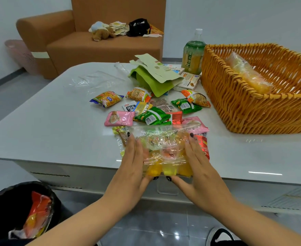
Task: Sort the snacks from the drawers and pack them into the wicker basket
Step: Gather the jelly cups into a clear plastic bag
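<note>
**Barely started: one packet in the basket, the rest on the table**

The big orange wicker basket point(252, 110) sits at the right end of the glossy white table point(39, 121), and as far as I can see it holds a single clear-wrapped yellow packet point(247, 75) leaning along its inner partition. Everything else is yet to go in, so I would judge the packing to be at an early stage.

At the near edge of the table the person has a clear plastic bag of yellow and orange jelly cups point(164, 157) pressed between both hands. The left hand point(133, 162) and the right hand point(197, 162) lie against its sides with fingers straight and flat and thumbs tucked under the near edge, cupping rather than clutching.

Just beyond lies the loose pile of small snack packets point(151, 110): pink, green, red and orange wrappers, some overlapping, none sorted into clear groups that I can make out. Further back are a torn green paper box point(153, 77), a few small cartons and a green tea bottle point(193, 54) just beside the basket.

A black-lined bin point(4, 210) on the floor at the left already holds wrappers.
</note>
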{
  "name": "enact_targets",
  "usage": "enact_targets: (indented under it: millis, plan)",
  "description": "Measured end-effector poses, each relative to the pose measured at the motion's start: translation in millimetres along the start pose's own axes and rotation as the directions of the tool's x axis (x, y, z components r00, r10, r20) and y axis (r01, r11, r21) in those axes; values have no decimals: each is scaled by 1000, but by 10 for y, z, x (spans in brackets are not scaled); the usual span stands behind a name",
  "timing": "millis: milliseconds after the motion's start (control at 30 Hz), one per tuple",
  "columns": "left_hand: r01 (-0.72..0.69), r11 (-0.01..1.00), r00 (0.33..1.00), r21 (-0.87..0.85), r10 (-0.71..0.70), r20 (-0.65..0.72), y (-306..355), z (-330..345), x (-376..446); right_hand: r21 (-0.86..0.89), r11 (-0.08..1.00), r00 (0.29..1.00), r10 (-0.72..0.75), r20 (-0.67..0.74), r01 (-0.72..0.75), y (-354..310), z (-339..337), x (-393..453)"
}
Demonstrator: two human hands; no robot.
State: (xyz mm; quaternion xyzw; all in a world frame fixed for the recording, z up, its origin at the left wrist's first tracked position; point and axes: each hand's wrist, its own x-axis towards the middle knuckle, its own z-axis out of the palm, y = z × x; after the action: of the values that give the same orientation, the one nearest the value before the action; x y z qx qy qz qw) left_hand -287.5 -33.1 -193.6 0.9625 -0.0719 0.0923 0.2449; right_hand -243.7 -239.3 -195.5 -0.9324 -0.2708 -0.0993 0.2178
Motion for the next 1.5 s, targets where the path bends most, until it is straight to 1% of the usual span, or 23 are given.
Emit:
enact_targets:
  millis: [67,133,200,300,467,567,667,833,1000,1133,1267,1367,1433,1500]
  plan:
    - [15,1000,1000,-26,-15,-8,14,-11,-5,95,994,998,57,31,-59,-36,-1,-5]
    - [41,999,999,-34,-41,16,19,-16,2,168,980,993,98,71,-109,-72,-12,7]
    - [77,996,996,-52,-75,42,19,-29,13,217,965,988,136,72,-148,-83,-19,23]
    - [86,993,996,-75,-82,46,15,-34,38,268,947,984,165,68,-178,-105,-15,39]
    - [79,993,996,-89,-77,36,21,-14,35,236,958,986,152,70,-165,-120,-14,29]
    - [70,994,997,-79,-72,-17,55,19,6,197,965,984,158,80,-171,-119,-23,31]
    - [92,993,996,-69,-93,-7,66,31,8,218,955,978,181,103,-199,-131,-48,52]
    - [117,988,993,-102,-117,1,56,9,16,333,914,972,227,55,-232,-205,-82,74]
    - [134,985,991,-107,-133,11,35,-13,24,454,841,943,333,-8,-294,-239,-154,108]
    - [139,984,990,-115,-139,13,28,-34,40,534,778,925,379,22,-331,-240,-188,131]
    - [165,982,986,-95,-165,6,40,-82,68,546,745,907,415,73,-385,-239,-191,149]
    - [191,980,982,-54,-190,26,63,-128,93,546,748,912,403,76,-376,-270,-221,170]
    - [203,978,979,-41,-201,46,88,-160,109,539,771,927,371,51,-338,-283,-255,172]
    - [212,976,976,-57,-207,72,104,-185,118,515,802,946,317,62,-303,-291,-316,182]
